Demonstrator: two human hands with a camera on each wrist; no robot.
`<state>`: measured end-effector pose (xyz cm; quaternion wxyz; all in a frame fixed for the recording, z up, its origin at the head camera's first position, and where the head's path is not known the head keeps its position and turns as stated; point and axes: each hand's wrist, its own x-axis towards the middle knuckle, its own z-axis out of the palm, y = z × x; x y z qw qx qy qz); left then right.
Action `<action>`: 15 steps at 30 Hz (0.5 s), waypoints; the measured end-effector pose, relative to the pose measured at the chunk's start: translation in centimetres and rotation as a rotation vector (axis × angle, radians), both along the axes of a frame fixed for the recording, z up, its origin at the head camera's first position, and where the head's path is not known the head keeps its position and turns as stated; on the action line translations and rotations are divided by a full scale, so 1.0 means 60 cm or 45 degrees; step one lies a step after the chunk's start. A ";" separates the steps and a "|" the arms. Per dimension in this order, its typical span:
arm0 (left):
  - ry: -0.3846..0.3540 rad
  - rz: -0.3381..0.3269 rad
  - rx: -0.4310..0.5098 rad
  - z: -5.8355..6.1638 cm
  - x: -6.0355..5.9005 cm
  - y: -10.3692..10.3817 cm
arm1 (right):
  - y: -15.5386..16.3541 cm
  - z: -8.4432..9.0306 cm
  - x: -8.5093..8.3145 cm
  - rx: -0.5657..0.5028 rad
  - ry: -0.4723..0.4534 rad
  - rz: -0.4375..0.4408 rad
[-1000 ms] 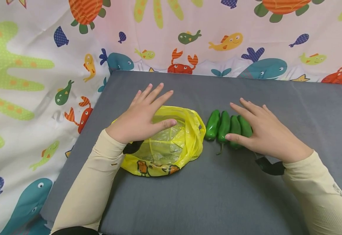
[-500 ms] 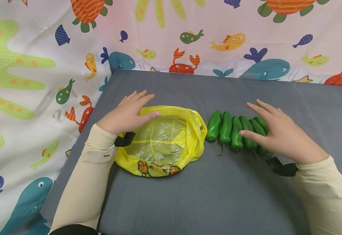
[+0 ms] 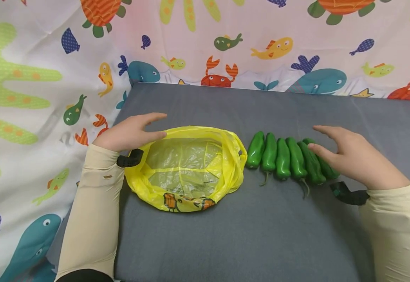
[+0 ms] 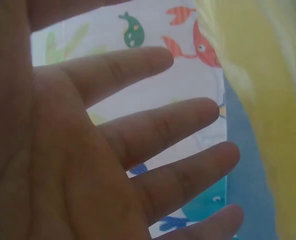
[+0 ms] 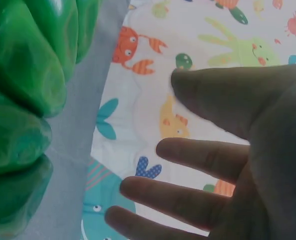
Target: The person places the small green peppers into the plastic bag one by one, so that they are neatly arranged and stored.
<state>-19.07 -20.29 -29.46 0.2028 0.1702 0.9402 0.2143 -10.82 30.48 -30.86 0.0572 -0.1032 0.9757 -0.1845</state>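
Observation:
A yellow plastic bag [image 3: 231,168] lies with its mouth spread wide on the grey table; its see-through bottom shows inside. My left hand [image 3: 130,132] hovers at the bag's left rim, and the left wrist view shows its fingers [image 4: 162,127] spread and straight, holding nothing. Right of the bag, several green peppers [image 3: 283,158] lie side by side in a row, some with stems toward me. Over the row's right end is my right hand [image 3: 360,156], partly covering the last pepper. In the right wrist view its fingers [image 5: 177,200] are extended, apart from the peppers [image 5: 23,60].
The grey tabletop [image 3: 240,239] stretches in front of the bag and peppers. Behind and to the left hangs a white curtain [image 3: 190,47] printed with sea animals. A black strap [image 3: 130,158] sits at my left wrist, another strap [image 3: 349,194] at my right.
My left hand has moved left, off the middle of the bag to its left rim. My right hand has shifted right, uncovering more peppers. Bag and peppers have stayed in place.

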 end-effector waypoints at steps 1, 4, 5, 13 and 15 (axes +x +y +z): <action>-0.002 -0.005 0.001 -0.001 -0.002 -0.002 | 0.003 -0.001 0.000 0.004 -0.004 -0.004; -0.003 -0.015 -0.003 -0.004 -0.008 -0.005 | 0.012 -0.007 -0.002 0.009 -0.045 -0.019; -0.005 -0.016 -0.006 -0.005 -0.009 -0.006 | 0.014 -0.010 -0.004 0.011 -0.063 -0.022; -0.046 -0.004 0.016 -0.015 -0.009 -0.012 | 0.035 -0.035 -0.019 0.041 -0.150 -0.018; -0.055 -0.007 0.015 -0.014 -0.008 -0.012 | 0.039 -0.040 -0.022 0.057 -0.162 -0.009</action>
